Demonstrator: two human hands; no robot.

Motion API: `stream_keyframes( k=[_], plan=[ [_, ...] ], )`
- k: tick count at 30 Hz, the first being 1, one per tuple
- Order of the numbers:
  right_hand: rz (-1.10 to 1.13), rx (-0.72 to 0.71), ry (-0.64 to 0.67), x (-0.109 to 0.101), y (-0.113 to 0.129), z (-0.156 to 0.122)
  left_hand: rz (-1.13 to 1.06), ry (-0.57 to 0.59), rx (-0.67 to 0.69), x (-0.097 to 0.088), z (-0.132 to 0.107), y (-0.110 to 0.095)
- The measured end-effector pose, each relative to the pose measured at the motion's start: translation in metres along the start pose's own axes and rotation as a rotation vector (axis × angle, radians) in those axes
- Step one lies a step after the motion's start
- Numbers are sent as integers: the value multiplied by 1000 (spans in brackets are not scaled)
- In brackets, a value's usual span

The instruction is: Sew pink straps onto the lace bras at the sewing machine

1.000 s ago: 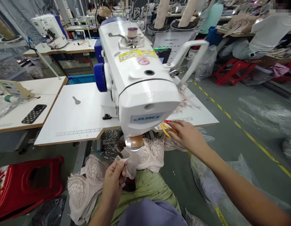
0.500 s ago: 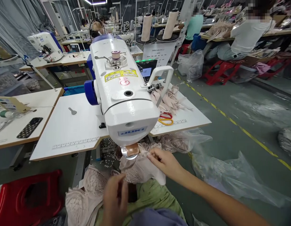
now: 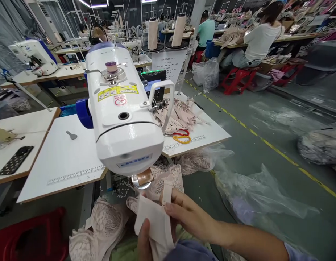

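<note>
A beige lace bra (image 3: 168, 177) lies below the head of a white JUKI sewing machine (image 3: 129, 141). My right hand (image 3: 195, 217) pinches its strap (image 3: 167, 192) between thumb and fingers, where the strap meets the smooth side band. From below, my left hand (image 3: 144, 239) grips that side band (image 3: 153, 217) with the thumb on top; its other fingers are mostly hidden behind the fabric. Both hands are close together, just in front of the machine's round metal end (image 3: 142, 181). Another lace bra (image 3: 102, 224) rests at the lower left, near my lap.
Beige straps (image 3: 178, 114) are heaped on the white table (image 3: 83, 156), beside scissors (image 3: 181, 137) with red and yellow handles. A red stool (image 3: 32, 235) stands at lower left. Plastic bags (image 3: 254, 203) lie on the floor at right. A co-worker (image 3: 261, 36) sits beyond.
My left hand has come up and taken hold of the side band. The right hand has shifted down and closer, drawing the fabric away from the machine. The view has turned slightly right.
</note>
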State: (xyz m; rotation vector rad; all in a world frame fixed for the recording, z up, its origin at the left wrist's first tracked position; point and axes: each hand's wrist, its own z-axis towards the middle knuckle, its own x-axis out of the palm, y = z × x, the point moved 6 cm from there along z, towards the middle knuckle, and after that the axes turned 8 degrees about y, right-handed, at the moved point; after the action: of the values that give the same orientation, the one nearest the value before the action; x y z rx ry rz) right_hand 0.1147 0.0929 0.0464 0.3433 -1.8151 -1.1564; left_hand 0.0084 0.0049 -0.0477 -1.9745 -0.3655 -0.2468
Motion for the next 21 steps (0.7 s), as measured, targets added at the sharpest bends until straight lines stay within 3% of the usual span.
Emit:
stream_keyframes(
  k=[2,6,9,12,15,21],
  plan=[
    [-254,-95,-42,-11,20,11,336,-101,218,-7,5,-27],
    [-889,-331,-302,-36,49,38,861,-174,566,-8,13,-69],
    [-936,-335,-436,-52,46,54,1383,-130,764,2,21,-88],
    [-643,-279,-424,-65,35,67,1624,-121,819,8,29,-96],
    [-416,-273,-330,-71,33,78,1645,-170,785,12,29,-101],
    [-751,-346,-358,-77,58,90,1648,-229,714,23,25,-108]
  ],
)
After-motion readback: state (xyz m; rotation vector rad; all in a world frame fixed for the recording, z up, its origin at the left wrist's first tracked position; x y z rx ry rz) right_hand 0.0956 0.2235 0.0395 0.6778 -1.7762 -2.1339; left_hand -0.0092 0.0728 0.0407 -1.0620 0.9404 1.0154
